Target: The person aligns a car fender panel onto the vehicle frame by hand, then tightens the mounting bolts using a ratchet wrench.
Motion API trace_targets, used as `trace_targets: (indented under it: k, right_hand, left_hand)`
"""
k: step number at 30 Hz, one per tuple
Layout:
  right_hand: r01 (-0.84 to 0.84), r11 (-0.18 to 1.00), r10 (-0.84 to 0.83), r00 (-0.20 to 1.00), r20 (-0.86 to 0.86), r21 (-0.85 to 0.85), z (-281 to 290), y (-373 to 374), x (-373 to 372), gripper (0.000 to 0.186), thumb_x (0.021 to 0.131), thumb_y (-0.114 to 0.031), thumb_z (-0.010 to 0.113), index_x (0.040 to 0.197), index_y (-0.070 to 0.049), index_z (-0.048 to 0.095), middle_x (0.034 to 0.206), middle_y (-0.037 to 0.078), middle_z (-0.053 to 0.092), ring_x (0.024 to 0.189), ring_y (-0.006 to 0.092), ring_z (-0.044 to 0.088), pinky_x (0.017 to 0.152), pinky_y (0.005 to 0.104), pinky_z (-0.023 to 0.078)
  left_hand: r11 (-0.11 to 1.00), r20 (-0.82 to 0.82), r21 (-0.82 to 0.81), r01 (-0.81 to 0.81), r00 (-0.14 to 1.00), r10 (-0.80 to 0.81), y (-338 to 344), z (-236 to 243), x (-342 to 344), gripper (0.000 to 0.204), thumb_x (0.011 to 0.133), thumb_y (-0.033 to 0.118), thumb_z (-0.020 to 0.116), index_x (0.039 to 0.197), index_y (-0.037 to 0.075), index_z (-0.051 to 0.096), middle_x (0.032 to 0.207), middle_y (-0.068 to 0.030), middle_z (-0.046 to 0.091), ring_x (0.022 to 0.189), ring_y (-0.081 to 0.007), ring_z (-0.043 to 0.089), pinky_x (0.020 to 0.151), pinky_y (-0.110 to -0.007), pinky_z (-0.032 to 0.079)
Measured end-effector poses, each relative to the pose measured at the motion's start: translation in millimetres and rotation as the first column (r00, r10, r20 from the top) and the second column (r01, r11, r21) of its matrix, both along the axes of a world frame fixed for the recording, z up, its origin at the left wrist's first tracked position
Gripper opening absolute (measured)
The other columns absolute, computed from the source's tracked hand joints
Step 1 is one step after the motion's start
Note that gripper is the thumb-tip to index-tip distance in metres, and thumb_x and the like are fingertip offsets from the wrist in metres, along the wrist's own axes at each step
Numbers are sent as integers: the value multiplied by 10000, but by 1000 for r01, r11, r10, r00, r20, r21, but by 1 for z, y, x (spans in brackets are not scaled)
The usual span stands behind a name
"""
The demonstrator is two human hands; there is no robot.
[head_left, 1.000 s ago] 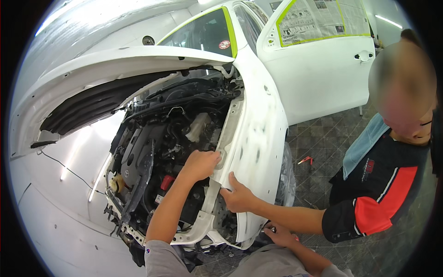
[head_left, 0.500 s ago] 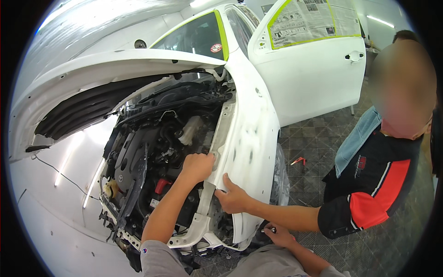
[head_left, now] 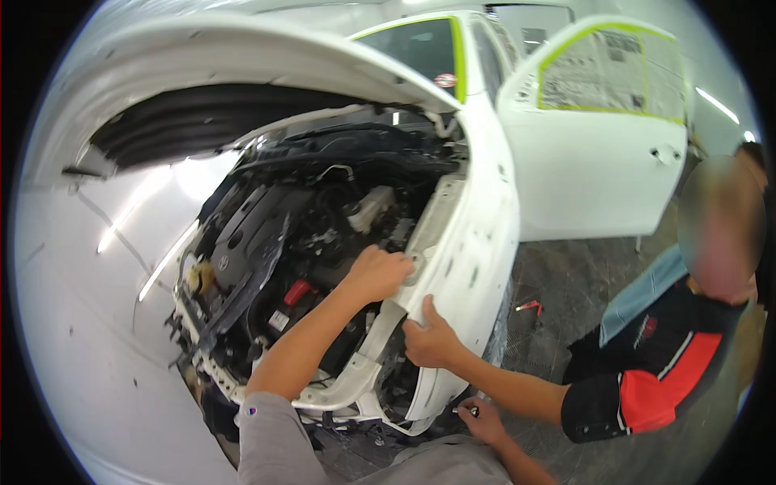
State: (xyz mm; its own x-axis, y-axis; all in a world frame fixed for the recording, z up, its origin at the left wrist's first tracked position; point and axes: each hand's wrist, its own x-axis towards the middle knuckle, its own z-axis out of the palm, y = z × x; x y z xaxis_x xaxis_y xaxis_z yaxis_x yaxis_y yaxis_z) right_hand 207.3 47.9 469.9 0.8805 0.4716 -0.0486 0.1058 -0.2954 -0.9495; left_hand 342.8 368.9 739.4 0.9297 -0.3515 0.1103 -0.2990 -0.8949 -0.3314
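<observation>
My left hand (head_left: 378,272) has its fingers curled over the inner rail (head_left: 432,222) beside the white front fender (head_left: 477,242). A co-worker's hand (head_left: 428,343) grips the fender's front inner edge just below it, thumb up. My right hand (head_left: 487,422) is low by the fender's front corner, closed on a small metal tool (head_left: 474,411), too small to identify. The open engine bay (head_left: 250,234) shows a dark engine cover, a red battery terminal cap (head_left: 297,293) and a pale reservoir (head_left: 370,208).
The raised hood (head_left: 267,61) spans the upper left. An open door (head_left: 586,174) with a paper-masked window stands behind the fender. A co-worker (head_left: 647,347) in black and red leans in at right. A red-handled tool (head_left: 529,307) lies on the tiled floor (head_left: 558,267).
The view has swung, so the hood and engine bay sit differently in it and blur slightly. My left hand and the co-worker's hand remain on the rail and fender edge.
</observation>
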Motion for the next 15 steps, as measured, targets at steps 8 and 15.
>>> trace_targets:
  k: [8,15]
  right_hand:
    - [-70,992,83,989,-123,108,-13,9,-4,196,956,-196,651,1022,-12,646,635,19,527,450,78,506,433,258,407]
    - [-24,1000,23,983,-182,-4,-5,10,-4,255,914,-237,669,1014,-3,685,881,97,695,768,169,604,730,314,485]
  left_hand:
    - [978,-66,203,47,997,-34,3,12,1,192,867,199,575,1037,164,656,884,-118,646,796,-286,680,831,-488,431]
    - [962,-233,-49,-269,939,251,-19,5,6,174,923,228,541,981,158,688,809,-111,690,826,-313,693,754,-464,449]
